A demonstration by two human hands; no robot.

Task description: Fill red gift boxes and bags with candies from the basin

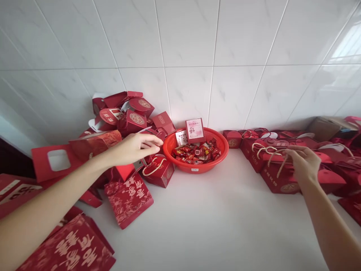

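Note:
On the right, my right hand (pixel 307 161) is closed at the gold rope handle (pixel 278 160) of a red gift box (pixel 278 180), which rests in a row of similar boxes. Reaching over the left-hand heap, my left hand (pixel 142 147) has its fingers stretched out and holds nothing I can see. Just below it sits a red box with a gold cord (pixel 161 174). Between the hands stands an orange-red plastic basket (pixel 194 168) of wrapped candies (pixel 197 153). A pink-faced box (pixel 195 130) leans inside it.
Several red boxes (pixel 137 117) are heaped on the left, some unfolded. Flat red bags with gold characters (pixel 129 201) lie nearer me. A brown carton (pixel 328 128) stands at the far right. White tiled wall (pixel 186 94) closes off the back of the white table (pixel 203 222).

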